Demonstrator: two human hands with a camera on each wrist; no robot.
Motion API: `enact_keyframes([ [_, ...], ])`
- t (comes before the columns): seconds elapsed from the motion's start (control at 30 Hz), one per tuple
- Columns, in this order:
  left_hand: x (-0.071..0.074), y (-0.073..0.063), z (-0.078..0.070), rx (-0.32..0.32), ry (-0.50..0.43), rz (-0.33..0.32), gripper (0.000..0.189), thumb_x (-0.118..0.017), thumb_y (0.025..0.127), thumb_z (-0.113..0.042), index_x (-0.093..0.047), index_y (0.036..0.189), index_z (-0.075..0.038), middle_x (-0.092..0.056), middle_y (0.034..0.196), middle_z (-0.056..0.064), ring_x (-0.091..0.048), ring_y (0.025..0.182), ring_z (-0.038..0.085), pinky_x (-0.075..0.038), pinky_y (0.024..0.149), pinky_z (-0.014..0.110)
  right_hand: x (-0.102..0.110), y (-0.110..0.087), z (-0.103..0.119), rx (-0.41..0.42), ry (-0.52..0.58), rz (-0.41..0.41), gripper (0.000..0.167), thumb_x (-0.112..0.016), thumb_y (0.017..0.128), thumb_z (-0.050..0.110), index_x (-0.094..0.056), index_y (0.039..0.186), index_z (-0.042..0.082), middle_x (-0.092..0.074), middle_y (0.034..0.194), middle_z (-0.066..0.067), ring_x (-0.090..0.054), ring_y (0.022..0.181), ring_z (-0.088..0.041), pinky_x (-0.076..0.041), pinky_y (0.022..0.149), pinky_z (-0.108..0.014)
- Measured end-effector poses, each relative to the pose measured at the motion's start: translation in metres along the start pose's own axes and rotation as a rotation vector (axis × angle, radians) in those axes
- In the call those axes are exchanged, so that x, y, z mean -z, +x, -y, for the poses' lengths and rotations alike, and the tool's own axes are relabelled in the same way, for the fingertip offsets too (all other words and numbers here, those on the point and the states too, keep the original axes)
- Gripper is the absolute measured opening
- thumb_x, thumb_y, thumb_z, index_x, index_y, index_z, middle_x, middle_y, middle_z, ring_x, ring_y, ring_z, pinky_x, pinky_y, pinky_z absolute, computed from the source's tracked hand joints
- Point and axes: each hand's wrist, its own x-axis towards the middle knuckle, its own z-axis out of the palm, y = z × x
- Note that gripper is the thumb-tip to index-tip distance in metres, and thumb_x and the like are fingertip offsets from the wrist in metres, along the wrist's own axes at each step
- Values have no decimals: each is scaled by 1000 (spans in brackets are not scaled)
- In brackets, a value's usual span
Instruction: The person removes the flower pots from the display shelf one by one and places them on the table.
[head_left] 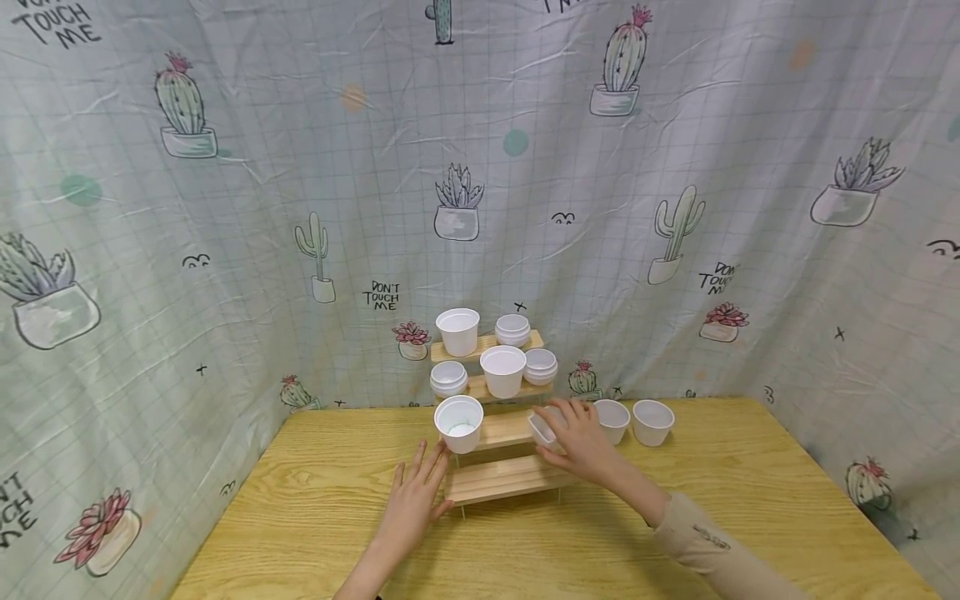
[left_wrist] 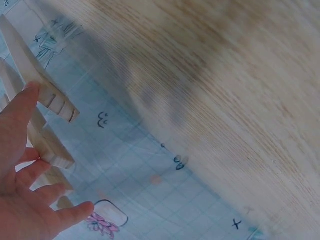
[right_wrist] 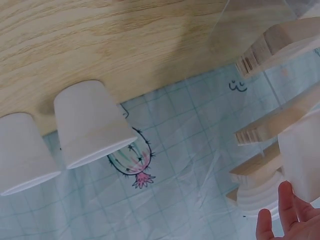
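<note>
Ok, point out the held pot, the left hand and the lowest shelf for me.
Held pot (right_wrist: 301, 157): right wrist view, on its side wall.
Left hand (head_left: 415, 493): head view, on the back of the hand.
Lowest shelf (head_left: 507, 478): head view, on its top face.

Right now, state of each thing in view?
Rack: standing
Three pots on rack: upright, uncovered
Three jars: upright, uncovered
Two pots on table: upright, uncovered
Held pot: in grip, rack contact unclear
Right hand: gripping held pot
Left hand: fingers spread, by rack
Cloth: hanging, creased
</note>
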Motion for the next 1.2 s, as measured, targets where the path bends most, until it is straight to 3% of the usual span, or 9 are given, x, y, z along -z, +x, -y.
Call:
enact_keyframes([
  [0.3,0,0,1,8,-4,16,78,-71,68,-38,-40,134,-10,-37,142,6,-34,130,33,-38,93,59,4,-7,-7,15,-26,-18,57,-72,69,38,-55,117,13,-55,109,-13,-51,96,-29,-40,71,-44],
  [0.47,0,0,1,6,-2,14,77,-71,68,-38,-40,134,-10,-37,141,6,-34,129,33,-38,93,59,6,-11,-11,44,-37,-23,52,-56,81,48,-54,118,12,-55,109,-14,-50,94,-30,-39,71,-44],
  [0.57,0,1,1,3,-1,6,78,-72,68,-37,-40,133,-10,-38,141,6,-35,129,33,-38,93,60,6,-13,-13,56,-49,-37,53,-62,77,46,-55,117,11,-55,109,-14,-50,94,-30,-39,71,-45],
  [0.7,0,1,1,5,-4,14,78,-71,69,-37,-39,134,-10,-37,142,6,-33,130,32,-38,93,59,6,-16,-15,61,-64,-51,60,-75,65,37,-55,116,12,-56,108,-14,-51,94,-30,-39,71,-46],
  [0.83,1,1,1,7,-11,27,77,-70,69,-37,-39,134,-10,-36,142,6,-32,130,33,-38,93,60,7,-19,-17,56,-64,-46,58,-73,67,39,-55,115,13,-56,108,-14,-51,95,-30,-39,70,-45],
  [0.87,0,1,1,6,-11,26,77,-70,69,-37,-39,134,-10,-36,142,6,-33,130,33,-38,93,59,8,-19,-17,51,-60,-43,53,-67,74,44,-54,115,13,-56,109,-14,-51,95,-30,-39,71,-46],
  [0.97,0,1,1,3,-10,22,77,-70,69,-37,-39,134,-10,-37,142,6,-33,130,33,-38,93,59,9,-22,-18,32,-48,-32,52,-64,76,46,-54,115,13,-55,109,-14,-51,94,-30,-39,72,-46],
  [1.17,0,0,0,-3,-14,11,77,-71,69,-38,-40,134,-10,-37,142,7,-34,129,34,-38,93,60,11,-27,-21,34,-28,-58,58,-75,63,36,-57,112,11,-55,109,-16,-50,91,-30,-37,72,-48],
  [1.2,0,0,1,-3,-15,11,77,-71,69,-38,-40,134,-10,-37,142,7,-34,129,34,-38,93,60,11,-28,-21,36,-28,-63,55,-73,67,39,-57,112,10,-55,109,-16,-50,91,-31,-37,72,-48],
])
